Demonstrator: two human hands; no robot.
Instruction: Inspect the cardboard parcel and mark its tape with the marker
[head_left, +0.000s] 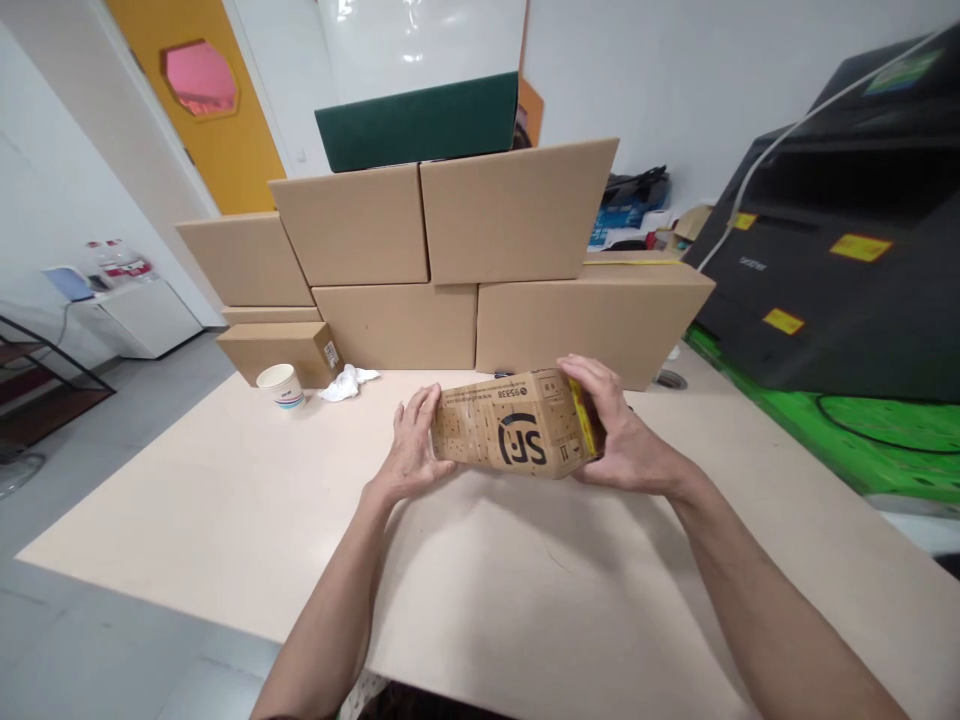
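Centrally placed: one printed carton (502, 425), brown, its black logo and lettering upside down, with one yellow strip at its right end. Two bare hands hold it, one at each end: left hand (412, 440), fingers and thumb closed about the left end; right hand (619, 435), spread wider, gripping the right end. Whether the carton's underside touches the table (187, 490) is hard to tell from this angle.

Across the upper middle of the frame: five large plain cartons (517, 212), stacked; on top of them, one dark green box (420, 125). Before the stack, left of centre: one smaller brown box (277, 352) bearing one printed label (331, 353); one paper cup (280, 386), upright; one crumpled white tissue (349, 382), just beside the box.

Right side of the frame: one dark machine (810, 280), three yellow stickers (861, 247) visible on it, one pale cable (757, 165) running across. Upper left: one orange door (150, 60), one pink window (199, 75).
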